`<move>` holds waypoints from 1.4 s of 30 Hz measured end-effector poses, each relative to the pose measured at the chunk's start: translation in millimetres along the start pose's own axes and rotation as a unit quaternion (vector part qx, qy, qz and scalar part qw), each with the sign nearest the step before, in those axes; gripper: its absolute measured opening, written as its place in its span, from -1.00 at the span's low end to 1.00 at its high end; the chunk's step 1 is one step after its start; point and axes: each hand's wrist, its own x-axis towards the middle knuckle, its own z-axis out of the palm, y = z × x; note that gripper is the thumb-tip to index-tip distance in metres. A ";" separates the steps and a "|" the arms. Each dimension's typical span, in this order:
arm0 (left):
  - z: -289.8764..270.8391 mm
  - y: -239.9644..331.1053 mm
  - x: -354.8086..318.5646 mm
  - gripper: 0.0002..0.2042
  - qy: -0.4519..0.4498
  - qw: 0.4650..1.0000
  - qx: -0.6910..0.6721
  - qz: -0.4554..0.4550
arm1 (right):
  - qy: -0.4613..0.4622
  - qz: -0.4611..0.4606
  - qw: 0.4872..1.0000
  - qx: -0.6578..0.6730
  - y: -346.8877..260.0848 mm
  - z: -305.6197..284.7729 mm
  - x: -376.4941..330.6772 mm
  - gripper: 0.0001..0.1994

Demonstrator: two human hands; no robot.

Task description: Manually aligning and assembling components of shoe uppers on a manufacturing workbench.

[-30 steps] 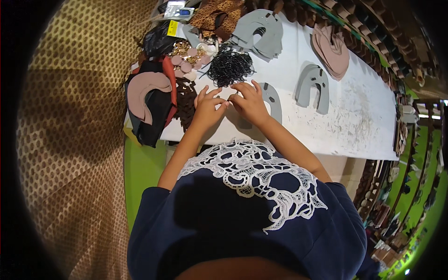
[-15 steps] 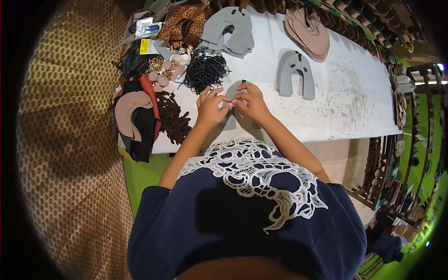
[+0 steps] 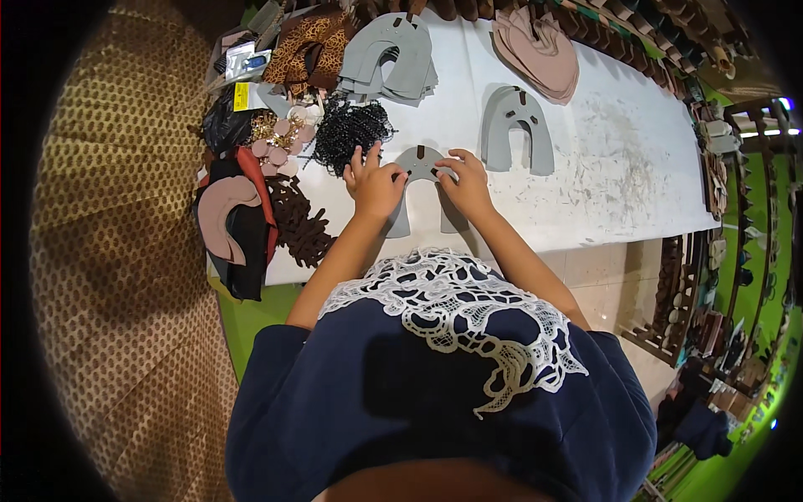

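Observation:
A grey U-shaped cut piece (image 3: 423, 170), probably a shoe upper, lies flat on the white table in front of me, its curve facing away. One brown tab (image 3: 420, 151) sits at the top of that curve. My left hand (image 3: 375, 186) is on the left side of the curve, thumb and forefinger at a small dark strip, other fingers raised. On the opposite side, my right hand (image 3: 468, 186) has thumb and forefinger closed at another dark strip (image 3: 436, 173). The fingertips partly hide both strips.
A similar grey piece (image 3: 517, 134) with dark tabs lies to the right. Farther back are stacks of grey pieces (image 3: 389, 50) and pink pieces (image 3: 535, 54). Black beaded strands (image 3: 347, 134), brown strips (image 3: 301, 226) and a pink curved piece (image 3: 222, 219) lie at left.
My hands were together over the grey piece, fingertips touching. They have parted to either side of its curve, uncovering the top tab. The whole view has shifted slightly.

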 end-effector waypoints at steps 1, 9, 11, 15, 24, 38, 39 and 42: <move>0.7 0.3 0.7 -0.90 0.003 1.000 -0.001 0.000 | -0.002 0.000 1.000 -0.002 1.0 0.3 0.1 -0.83; 1.5 2.3 3.6 -0.91 0.021 1.000 0.003 0.000 | -0.034 -0.007 0.999 -0.036 5.2 7.3 4.1 -0.74; 0.0 3.6 1.9 -0.93 0.021 0.997 0.036 0.060 | -0.036 -0.003 0.998 -0.045 6.5 11.1 8.6 -0.72; 1.1 0.6 -3.5 -0.92 0.030 0.993 0.048 0.104 | -0.006 -0.043 0.986 -0.161 8.3 18.7 20.9 -0.68; 4.1 -0.8 -22.4 -0.77 0.067 0.976 0.097 0.181 | -0.170 0.014 0.981 -0.096 11.7 12.7 58.6 -0.69; 0.9 -0.6 -20.0 -0.67 0.033 0.980 0.118 0.158 | -0.251 -0.024 0.955 -0.158 -3.3 21.3 68.1 -0.65; 0.3 -0.6 -19.7 -0.66 0.026 0.980 0.120 0.157 | -0.252 -0.017 0.956 -0.150 -3.8 21.7 68.0 -0.65; -0.2 -2.2 -21.3 -0.63 0.034 0.975 0.128 0.178 | -0.257 -0.002 0.958 -0.127 -1.6 24.0 68.2 -0.66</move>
